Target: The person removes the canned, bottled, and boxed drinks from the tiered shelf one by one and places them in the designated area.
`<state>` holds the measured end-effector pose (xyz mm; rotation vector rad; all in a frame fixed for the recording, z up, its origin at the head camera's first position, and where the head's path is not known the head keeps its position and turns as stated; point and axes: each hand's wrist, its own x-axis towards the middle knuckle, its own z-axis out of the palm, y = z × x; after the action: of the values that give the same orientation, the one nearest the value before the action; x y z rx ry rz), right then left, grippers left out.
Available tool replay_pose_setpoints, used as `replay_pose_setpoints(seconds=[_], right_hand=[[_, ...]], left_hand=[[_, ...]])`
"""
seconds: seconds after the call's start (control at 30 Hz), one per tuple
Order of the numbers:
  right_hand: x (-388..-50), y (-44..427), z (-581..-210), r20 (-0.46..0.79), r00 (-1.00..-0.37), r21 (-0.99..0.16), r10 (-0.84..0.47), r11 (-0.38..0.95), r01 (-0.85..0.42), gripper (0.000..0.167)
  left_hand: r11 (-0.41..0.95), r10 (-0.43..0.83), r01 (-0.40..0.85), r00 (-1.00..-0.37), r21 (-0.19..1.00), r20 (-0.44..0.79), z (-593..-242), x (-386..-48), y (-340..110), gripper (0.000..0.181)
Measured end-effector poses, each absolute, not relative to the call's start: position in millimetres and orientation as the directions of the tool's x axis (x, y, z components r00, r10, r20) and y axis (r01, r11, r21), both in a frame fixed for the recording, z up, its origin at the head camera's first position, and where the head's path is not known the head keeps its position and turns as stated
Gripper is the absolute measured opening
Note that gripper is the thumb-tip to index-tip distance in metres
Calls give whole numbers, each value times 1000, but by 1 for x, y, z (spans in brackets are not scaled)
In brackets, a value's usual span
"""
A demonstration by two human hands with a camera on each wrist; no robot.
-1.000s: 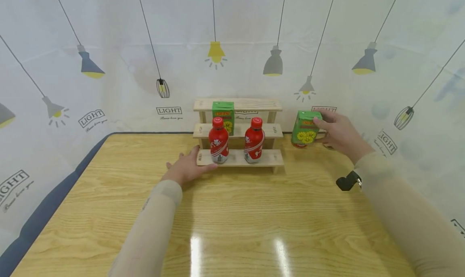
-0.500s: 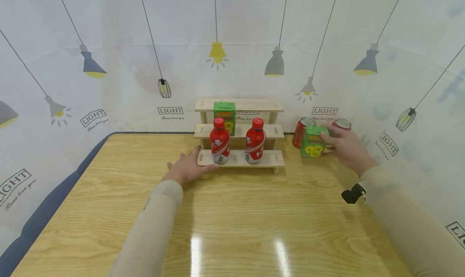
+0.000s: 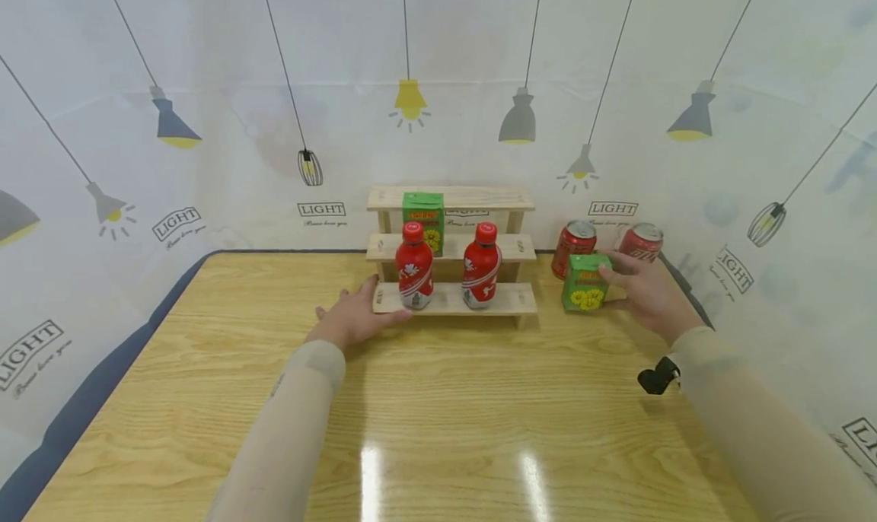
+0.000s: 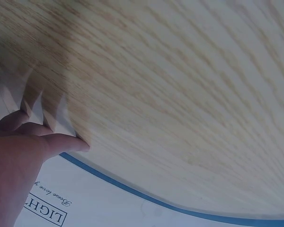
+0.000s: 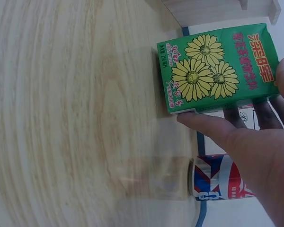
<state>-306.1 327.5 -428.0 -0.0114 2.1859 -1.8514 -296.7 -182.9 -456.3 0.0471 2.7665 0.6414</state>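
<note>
Between the hands, a stepped rack stands on the bench, its left end at the left hand. Its lowest step bears a left bottle and a right bottle; behind the former, a rear carton occupies the middle step. Left of the right hand is the gripped carton, one can behind it, another can behind that hand.

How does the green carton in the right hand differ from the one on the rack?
The right hand grips the held carton, but not the rack carton. The held carton is beside the rack, the rack carton on its middle shelf. A red bottle partly hides the rack carton, not the held carton. Both are green with yellow flowers.
</note>
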Motion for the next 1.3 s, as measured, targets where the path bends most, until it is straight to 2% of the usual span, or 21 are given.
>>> replay_pose_setpoints(seconds=[0.37, 0.63, 0.87, 1.3], right_hand=[[-307, 324, -438, -211, -970, -976, -117, 73, 204, 72], [-305, 319, -438, -174, -982, -980, -76, 110, 165, 68], [-307, 323, -437, -152, -984, -975, -98, 176, 133, 69], [-302, 318, -439, -137, -989, -978, -61, 167, 125, 70]], left_hand=[[901, 95, -35, -956, 432, -277, -457, -299, -183, 141], [898, 96, -37, -956, 439, -276, -456, -300, -183, 140], [898, 98, -35, -956, 439, -277, -457, -298, -183, 139], [897, 97, -38, -955, 441, -280, -460, -300, -184, 142]])
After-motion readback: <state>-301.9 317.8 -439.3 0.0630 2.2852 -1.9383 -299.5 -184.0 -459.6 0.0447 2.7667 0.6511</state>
